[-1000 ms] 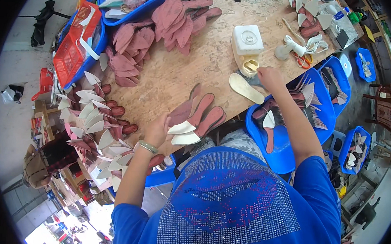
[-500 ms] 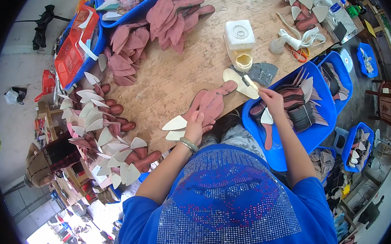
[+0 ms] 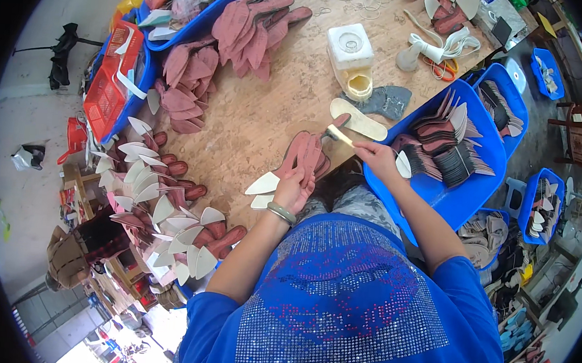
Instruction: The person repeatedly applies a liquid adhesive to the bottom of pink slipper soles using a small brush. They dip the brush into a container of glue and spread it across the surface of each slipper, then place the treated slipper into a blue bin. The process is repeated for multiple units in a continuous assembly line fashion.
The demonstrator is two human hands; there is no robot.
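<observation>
My left hand [image 3: 293, 191] is closed around a pair of dusty-red shoe insoles [image 3: 300, 154] with white pointed tips, held over the table's near edge. In my right hand [image 3: 377, 160] I grip a brush [image 3: 341, 136] by its pale handle; its head is at the far end of the red insoles, and whether it touches them I cannot tell. Just beyond the brush lies a cream insole [image 3: 362, 122]. Past that stands a white plastic container [image 3: 351, 49] with a yellowed opening on its near side, beside a dark grey flat piece [image 3: 392, 102].
Piles of red insoles [image 3: 247, 33] and white-tipped ones [image 3: 146, 178] cover the table's left side. A blue basket [image 3: 455, 200] of stacked insoles stands at my right. White cord [image 3: 442, 49] and orange-handled scissors [image 3: 449, 70] lie at the back right. Another person [image 3: 66, 260] is at far left.
My right hand has brought the brush leftward and nearer, from over the cream insole to the red insoles. The red insoles have turned slightly in my left hand.
</observation>
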